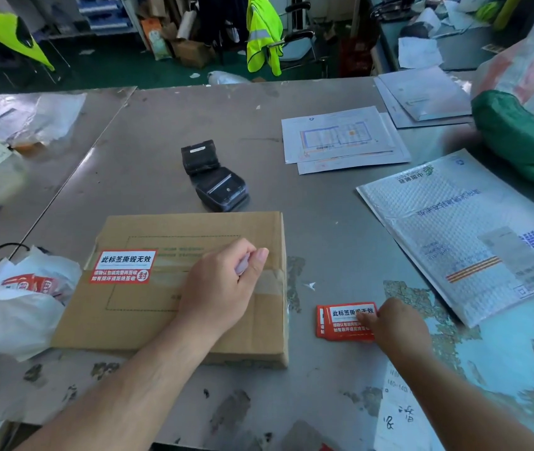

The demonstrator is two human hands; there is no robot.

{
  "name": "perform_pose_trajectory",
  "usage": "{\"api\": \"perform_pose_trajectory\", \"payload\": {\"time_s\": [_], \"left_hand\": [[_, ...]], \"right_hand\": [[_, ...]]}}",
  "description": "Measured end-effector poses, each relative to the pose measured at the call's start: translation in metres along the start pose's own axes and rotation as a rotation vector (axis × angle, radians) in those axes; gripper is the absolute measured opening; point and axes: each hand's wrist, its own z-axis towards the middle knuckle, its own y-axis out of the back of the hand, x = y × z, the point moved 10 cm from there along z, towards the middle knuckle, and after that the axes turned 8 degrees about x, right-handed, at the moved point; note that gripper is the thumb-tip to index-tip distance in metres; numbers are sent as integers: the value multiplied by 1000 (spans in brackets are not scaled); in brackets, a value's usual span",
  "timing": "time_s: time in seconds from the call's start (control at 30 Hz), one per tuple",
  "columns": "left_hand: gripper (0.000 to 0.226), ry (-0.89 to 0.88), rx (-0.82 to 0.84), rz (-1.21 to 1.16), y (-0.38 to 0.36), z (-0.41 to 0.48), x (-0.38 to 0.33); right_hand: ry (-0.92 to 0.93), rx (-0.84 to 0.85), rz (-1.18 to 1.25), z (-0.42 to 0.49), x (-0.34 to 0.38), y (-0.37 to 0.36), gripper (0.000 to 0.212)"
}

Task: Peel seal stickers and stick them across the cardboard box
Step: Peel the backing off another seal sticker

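A flat cardboard box (148, 307) lies on the grey table, taped along its middle seam. One red and white seal sticker (124, 266) is stuck across the seam at the box's left end. My left hand (223, 288) rests on the right part of the box, fingers curled round a small pale scrap of backing paper. To the right of the box, a small stack of red seal stickers (340, 322) lies on the table. My right hand (395, 327) touches the stack's right side with its fingertips.
A black portable label printer (215, 177) sits just behind the box. A white plastic bag (15, 307) holding more red stickers lies at the left. A bubble mailer (460, 236), printed papers (340, 138) and a green bag (519, 138) occupy the right side.
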Motion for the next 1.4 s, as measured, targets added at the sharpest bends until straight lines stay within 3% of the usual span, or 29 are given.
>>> {"api": "perform_pose_trajectory", "payload": {"time_s": [0.2, 0.43, 0.73, 0.87, 0.93, 1.2, 1.4], "left_hand": [[37, -2, -2, -34, 2, 0, -1], [39, -6, -32, -109, 7, -3, -1], [27, 171, -62, -404, 29, -11, 4], [32, 287, 97, -706, 22, -19, -7], [32, 285, 167, -743, 24, -25, -15], [21, 306, 92, -557, 63, -35, 18], [26, 335, 117, -756, 76, -38, 48]], "right_hand": [[-16, 104, 27, 2, -3, 2, 38], [79, 75, 140, -28, 21, 31, 34], [490, -13, 630, -120, 103, 114, 10], [617, 86, 781, -151, 134, 121, 9], [657, 141, 820, -161, 148, 119, 10], [717, 98, 643, -180, 201, 105, 7], [719, 79, 583, -186, 237, 95, 5]]}}
